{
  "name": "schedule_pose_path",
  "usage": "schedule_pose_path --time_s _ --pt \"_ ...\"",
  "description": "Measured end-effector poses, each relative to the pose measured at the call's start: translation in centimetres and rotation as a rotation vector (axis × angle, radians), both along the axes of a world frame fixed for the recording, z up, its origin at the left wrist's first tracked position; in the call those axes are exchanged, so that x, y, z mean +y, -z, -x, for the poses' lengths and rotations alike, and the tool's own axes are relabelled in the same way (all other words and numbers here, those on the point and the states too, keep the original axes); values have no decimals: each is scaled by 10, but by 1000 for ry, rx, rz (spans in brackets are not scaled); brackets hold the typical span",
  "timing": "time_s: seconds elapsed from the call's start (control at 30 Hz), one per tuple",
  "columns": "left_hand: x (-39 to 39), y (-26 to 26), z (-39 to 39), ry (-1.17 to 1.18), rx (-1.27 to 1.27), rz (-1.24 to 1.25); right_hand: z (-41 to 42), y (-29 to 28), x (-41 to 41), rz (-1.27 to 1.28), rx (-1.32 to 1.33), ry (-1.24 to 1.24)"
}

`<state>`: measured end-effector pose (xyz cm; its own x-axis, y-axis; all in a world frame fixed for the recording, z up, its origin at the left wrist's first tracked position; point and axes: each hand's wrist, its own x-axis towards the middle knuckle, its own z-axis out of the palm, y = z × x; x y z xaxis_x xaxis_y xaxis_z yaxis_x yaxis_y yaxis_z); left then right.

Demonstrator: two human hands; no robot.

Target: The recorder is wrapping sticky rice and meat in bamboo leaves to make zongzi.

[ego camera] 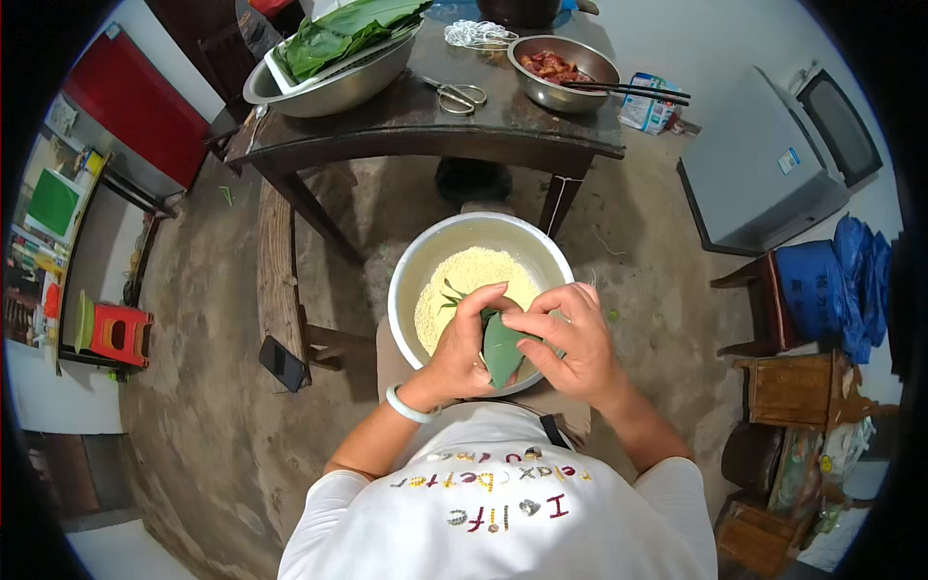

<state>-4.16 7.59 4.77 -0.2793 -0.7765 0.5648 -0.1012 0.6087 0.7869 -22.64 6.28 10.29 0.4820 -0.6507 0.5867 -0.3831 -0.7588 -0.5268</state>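
My left hand [457, 348] holds a folded green leaf packet [502, 348], its pointed end towards me. Thumb and fingers wrap around its left side and underneath. My right hand [573, 337] pinches the packet's right edge with thumb and fingertips; part of the leaf is hidden behind it. Narrow leaf tips [453, 293] stick out beyond my left thumb. Both hands are over a large metal basin [406, 268], which rests at my lap. Pale yellow grains [471, 264], rice-like, cover its bottom.
Ahead, a dark wooden table [435, 138] carries a metal basin [326, 101] of large green leaves [341, 36], scissors [457, 96], white string [478, 34] and a bowl [554, 98] of cut meat [554, 67] with chopsticks [631, 90]. A wooden bench [278, 268] holding a phone [283, 362] is left.
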Motion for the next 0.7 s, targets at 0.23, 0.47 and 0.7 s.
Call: schedule_pose_path --time_s 0.23,0.47,0.7 --pt "0 7 -5 107 -67 -31 9 -13 -19 -83 131 -133" --pt "-3 12 -6 74 -51 -102 1 -20 -22 -284 144 -129" --pt "-2 1 -8 76 -66 -128 3 -8 -21 -43 126 -124"
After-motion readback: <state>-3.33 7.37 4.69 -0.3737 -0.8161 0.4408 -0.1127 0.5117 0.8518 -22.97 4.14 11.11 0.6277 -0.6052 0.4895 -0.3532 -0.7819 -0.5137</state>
